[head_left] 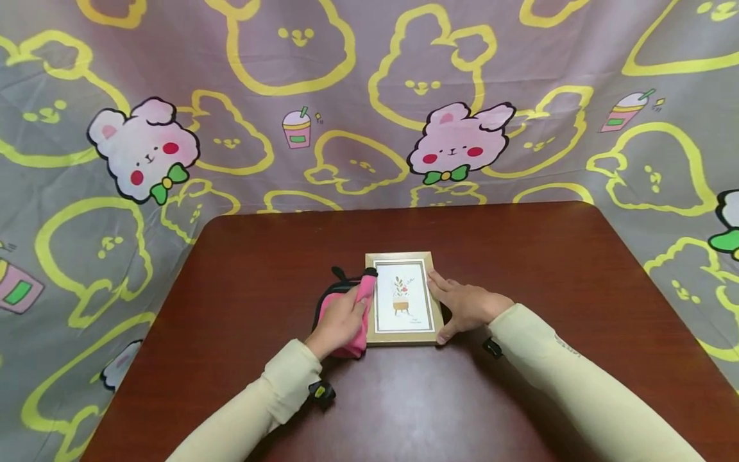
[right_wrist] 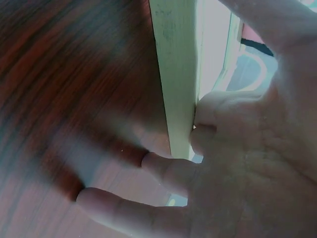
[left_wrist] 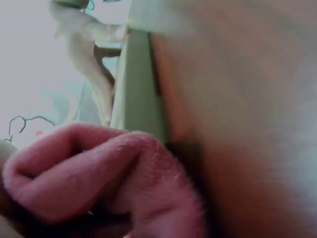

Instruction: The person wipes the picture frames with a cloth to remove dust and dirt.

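Note:
A picture frame (head_left: 404, 337) with a pale wood border and a potted-plant print lies flat on the table. At its left side, my left hand (head_left: 339, 324) grips a folded, fuzzy pink cloth (left_wrist: 163, 183) with dark edging against the border; a black loop sticks out at the cloth's top. My right hand (head_left: 464, 305) rests against the frame's right edge, thumb spread toward the near corner. In the right wrist view, two fingers of the right hand (right_wrist: 242, 153) touch the frame's side (right_wrist: 176, 69), while the other two stretch out over the tabletop.
The dark reddish-brown table (head_left: 265, 250) has rounded far corners. A cartoon-printed cloth backdrop (head_left: 358, 115) stands behind it and along both sides. Small black devices (head_left: 321, 393) are worn at both wrists.

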The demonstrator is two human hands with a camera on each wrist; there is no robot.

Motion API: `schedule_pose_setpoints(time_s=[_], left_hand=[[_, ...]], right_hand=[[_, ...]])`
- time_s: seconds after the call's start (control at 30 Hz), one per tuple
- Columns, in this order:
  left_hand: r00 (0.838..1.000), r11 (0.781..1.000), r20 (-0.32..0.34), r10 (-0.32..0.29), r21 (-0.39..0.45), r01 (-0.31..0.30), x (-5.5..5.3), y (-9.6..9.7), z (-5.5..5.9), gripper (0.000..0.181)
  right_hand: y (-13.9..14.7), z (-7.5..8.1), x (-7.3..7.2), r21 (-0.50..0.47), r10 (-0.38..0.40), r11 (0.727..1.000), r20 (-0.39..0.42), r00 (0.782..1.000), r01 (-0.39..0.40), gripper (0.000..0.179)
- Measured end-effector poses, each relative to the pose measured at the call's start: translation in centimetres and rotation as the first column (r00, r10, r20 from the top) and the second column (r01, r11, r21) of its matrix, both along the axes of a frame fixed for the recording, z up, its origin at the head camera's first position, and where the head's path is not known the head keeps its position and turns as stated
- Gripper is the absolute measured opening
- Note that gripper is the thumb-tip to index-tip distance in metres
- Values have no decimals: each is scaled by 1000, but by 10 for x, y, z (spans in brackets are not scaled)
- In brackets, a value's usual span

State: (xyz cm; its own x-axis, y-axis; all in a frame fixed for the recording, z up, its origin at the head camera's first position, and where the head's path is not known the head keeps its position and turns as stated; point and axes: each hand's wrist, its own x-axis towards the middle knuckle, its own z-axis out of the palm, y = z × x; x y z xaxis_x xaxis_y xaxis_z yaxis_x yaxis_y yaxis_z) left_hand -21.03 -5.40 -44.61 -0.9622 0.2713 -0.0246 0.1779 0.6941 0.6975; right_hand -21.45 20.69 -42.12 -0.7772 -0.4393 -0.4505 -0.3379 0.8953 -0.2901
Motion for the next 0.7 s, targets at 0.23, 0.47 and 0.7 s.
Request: schedule_pose_setpoints(time_s=[0.23, 0.47, 0.7], left_hand=[[990, 990, 39, 134, 43, -135, -52, 15, 1, 29], [987, 991, 139, 78, 94, -91, -41, 4, 3, 35], [990, 997, 135, -32, 75, 22, 20, -13, 1, 39]], right_hand=[[0, -2, -1, 5, 14, 1000, -4, 1000, -14, 118], [0, -3, -2, 5, 16, 1000, -3, 1000, -16, 117], [1, -4, 0, 13, 22, 1000, -25, 999, -21, 117]])
